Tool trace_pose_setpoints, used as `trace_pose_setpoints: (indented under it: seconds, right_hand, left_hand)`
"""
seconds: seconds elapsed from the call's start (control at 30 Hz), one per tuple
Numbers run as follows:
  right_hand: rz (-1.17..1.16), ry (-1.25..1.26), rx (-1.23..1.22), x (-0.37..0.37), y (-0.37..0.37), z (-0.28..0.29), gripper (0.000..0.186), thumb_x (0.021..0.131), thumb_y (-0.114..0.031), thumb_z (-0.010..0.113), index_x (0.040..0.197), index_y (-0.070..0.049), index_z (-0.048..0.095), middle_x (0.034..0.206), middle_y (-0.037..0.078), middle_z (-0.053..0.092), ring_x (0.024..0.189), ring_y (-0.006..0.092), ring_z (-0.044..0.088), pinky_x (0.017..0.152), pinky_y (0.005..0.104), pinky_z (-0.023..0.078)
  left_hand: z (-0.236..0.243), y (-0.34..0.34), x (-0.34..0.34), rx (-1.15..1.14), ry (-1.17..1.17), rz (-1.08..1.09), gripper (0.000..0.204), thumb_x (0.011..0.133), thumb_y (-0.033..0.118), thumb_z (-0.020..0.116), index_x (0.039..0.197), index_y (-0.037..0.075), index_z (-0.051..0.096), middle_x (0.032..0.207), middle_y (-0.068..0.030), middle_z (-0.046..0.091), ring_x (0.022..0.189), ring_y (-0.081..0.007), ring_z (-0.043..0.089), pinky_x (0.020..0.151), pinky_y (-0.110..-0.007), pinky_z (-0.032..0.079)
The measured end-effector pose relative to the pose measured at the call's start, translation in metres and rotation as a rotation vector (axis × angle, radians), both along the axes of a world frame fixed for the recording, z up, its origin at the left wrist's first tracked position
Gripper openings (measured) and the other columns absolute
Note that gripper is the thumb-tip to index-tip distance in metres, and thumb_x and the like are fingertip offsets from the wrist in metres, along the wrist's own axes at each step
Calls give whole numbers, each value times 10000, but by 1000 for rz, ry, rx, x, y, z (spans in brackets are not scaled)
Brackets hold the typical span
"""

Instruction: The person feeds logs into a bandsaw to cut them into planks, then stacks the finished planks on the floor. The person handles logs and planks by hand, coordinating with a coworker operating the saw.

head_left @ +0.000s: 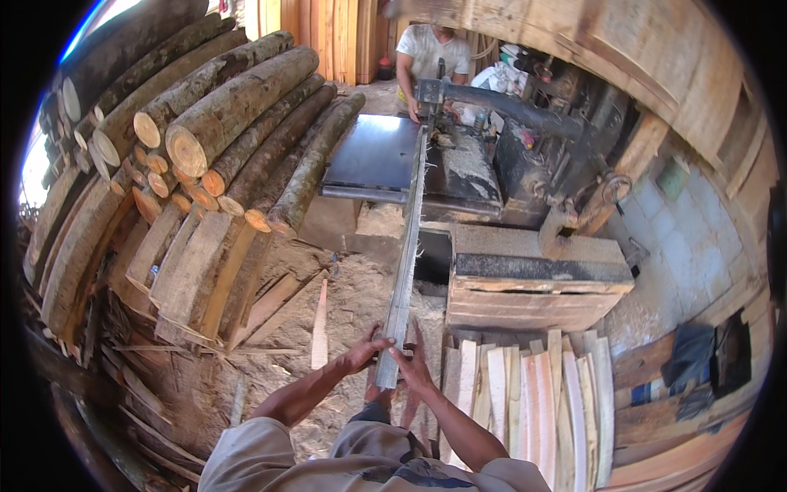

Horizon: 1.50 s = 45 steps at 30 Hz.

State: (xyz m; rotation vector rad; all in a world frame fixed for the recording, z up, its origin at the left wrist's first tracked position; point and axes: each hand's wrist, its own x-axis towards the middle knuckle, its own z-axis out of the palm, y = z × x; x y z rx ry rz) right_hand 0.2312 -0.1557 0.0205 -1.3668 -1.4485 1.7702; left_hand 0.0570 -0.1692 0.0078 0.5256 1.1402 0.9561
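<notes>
A long narrow wooden plank (402, 283) with splintered edges reaches from my body to a sawing machine's dark metal table (373, 156). My left hand (366, 351) grips the plank's near end from the left, thumb toward the top face. On the opposite edge, my right hand (413, 366) holds the same end, its thumb on top and its fingers along the side. The plank's far end lies by the saw's upright guide (430, 92). There a co-worker (430, 53) stands behind the table, one hand (412, 111) close to the plank.
Stacked logs (238, 107) and thick cut timbers (197, 275) fill the left side. A wooden box (541, 275) stands right of the plank, with several sawn boards (533, 402) lying nearer me. Sawdust and wood scraps cover the floor (352, 287). Machine parts (566, 139) rise at right.
</notes>
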Motion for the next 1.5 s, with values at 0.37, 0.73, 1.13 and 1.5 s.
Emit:
trace_pose_setpoints:
  seconds: [0.37,0.73,1.13,1.5]
  right_hand:
    - [-194,481,-613,122,-182,-25,907,804,-263,658,1458,-85,54,1397,131,325,1280,235,330,1045,365,291]
    - [-104,-591,-228,197,-307,53,1092,554,-413,803,1439,-207,197,1218,182,441,1188,362,388,1019,462,313]
    - [-772,-1540,2,449,-400,108,1037,579,-288,811,1434,-197,232,1358,214,288,1226,383,348,1011,470,335]
    - [-523,-750,146,295,-360,-96,843,699,-333,687,1415,-217,257,1079,173,490,1120,362,459,974,481,321]
  left_hand:
    - [-53,-181,71,-373,-518,-77,728,811,197,616,1398,34,217,1268,-135,463,1167,-231,452,1016,-388,349]
    - [-8,64,66,-305,-737,124,964,798,751,348,1452,79,122,1499,-141,131,1357,-334,171,1108,-495,111]
    - [-47,83,427,77,-448,-173,738,877,643,337,1409,142,238,1334,-178,386,1253,-346,362,994,-513,359]
    - [-70,-57,304,-30,-233,-317,807,778,630,527,1361,109,331,1305,-154,442,1152,-353,458,1000,-515,340]
